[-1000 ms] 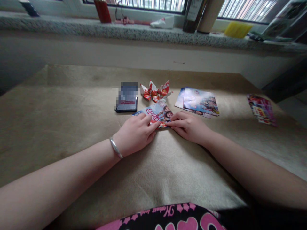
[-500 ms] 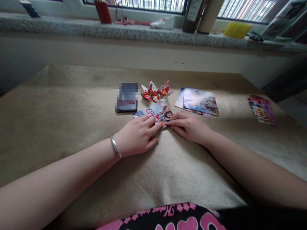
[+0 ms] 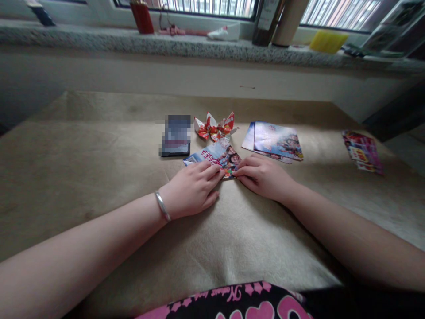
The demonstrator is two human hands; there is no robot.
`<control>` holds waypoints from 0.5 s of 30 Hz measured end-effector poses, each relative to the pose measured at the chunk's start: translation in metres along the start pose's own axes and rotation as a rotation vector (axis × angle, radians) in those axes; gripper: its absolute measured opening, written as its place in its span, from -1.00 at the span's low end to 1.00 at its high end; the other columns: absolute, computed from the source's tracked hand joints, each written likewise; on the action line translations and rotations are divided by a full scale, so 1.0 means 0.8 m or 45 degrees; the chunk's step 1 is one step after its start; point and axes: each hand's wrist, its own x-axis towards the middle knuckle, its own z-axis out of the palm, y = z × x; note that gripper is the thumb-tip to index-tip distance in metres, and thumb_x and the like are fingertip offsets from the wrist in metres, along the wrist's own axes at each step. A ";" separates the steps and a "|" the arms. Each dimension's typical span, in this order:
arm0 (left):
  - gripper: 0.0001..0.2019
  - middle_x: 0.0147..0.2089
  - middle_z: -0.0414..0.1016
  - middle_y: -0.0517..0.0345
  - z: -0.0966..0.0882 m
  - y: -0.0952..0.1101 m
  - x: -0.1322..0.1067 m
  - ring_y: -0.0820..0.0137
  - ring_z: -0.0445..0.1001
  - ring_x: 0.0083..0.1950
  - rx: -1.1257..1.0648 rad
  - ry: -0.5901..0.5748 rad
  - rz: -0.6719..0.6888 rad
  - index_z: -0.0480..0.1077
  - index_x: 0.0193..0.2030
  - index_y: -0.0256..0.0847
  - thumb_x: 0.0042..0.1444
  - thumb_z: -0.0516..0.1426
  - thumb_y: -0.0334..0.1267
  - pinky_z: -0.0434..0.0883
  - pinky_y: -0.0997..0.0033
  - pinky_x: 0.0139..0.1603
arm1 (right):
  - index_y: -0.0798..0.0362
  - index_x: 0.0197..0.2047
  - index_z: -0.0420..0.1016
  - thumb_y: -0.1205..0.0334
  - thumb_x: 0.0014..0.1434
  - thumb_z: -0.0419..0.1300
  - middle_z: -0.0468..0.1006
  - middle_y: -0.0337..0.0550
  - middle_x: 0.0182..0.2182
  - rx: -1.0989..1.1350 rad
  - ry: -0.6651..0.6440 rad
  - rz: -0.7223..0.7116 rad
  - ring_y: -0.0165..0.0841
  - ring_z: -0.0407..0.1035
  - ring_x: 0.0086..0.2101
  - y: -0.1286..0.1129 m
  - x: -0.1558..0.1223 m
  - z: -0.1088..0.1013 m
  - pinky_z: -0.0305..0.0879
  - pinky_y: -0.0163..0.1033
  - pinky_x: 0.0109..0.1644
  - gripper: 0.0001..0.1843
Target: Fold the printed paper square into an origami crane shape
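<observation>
A colourful printed paper sheet (image 3: 217,155) lies on the tan table cover (image 3: 99,150) in front of me. My left hand (image 3: 192,188), with a silver bangle on the wrist, presses its fingertips together on the sheet's near edge. My right hand (image 3: 262,175) pinches the same edge from the right, fingers together. The fingertips of the two hands almost meet at the sheet's near corner. Just behind the sheet sits a folded red and white paper flower (image 3: 215,126).
A dark phone (image 3: 175,137) lies left of the flower. A stack of printed sheets (image 3: 274,141) lies to the right, and more printed paper (image 3: 361,153) near the table's right edge. A stone sill (image 3: 99,40) behind holds a red cup (image 3: 142,17), bottles and a yellow item (image 3: 328,41).
My left fingers have slid slightly along the sheet's near edge and my right fingertips have drawn back a little. The sheet stays flat in place.
</observation>
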 end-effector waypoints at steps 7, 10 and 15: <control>-0.47 0.15 0.38 -0.17 0.005 -0.003 -0.002 0.17 0.32 0.17 0.033 -0.031 0.099 0.18 0.28 -0.50 0.32 -0.07 -0.12 0.25 0.17 0.26 | 0.09 -0.26 0.58 0.29 0.27 0.08 0.56 -0.05 -0.29 -0.063 -0.018 -0.030 -0.29 0.39 -0.25 -0.002 0.000 -0.001 0.35 -0.19 -0.16 -0.77; -0.48 0.15 0.39 -0.14 0.003 -0.003 -0.002 0.18 0.34 0.14 0.017 -0.008 0.103 0.17 0.30 -0.42 0.31 -0.06 -0.10 0.26 0.17 0.23 | 0.08 -0.26 0.58 0.29 0.26 0.10 0.57 -0.05 -0.29 -0.037 0.001 -0.024 -0.30 0.41 -0.26 -0.001 -0.001 0.001 0.35 -0.21 -0.17 -0.79; -0.49 0.15 0.39 -0.13 0.002 -0.003 -0.002 0.18 0.32 0.16 0.009 0.002 0.084 0.21 0.27 -0.38 0.30 -0.04 -0.10 0.22 0.16 0.26 | 0.08 -0.27 0.58 0.29 0.25 0.10 0.57 -0.05 -0.29 -0.035 -0.008 -0.004 -0.30 0.42 -0.26 -0.002 -0.001 0.001 0.35 -0.20 -0.18 -0.79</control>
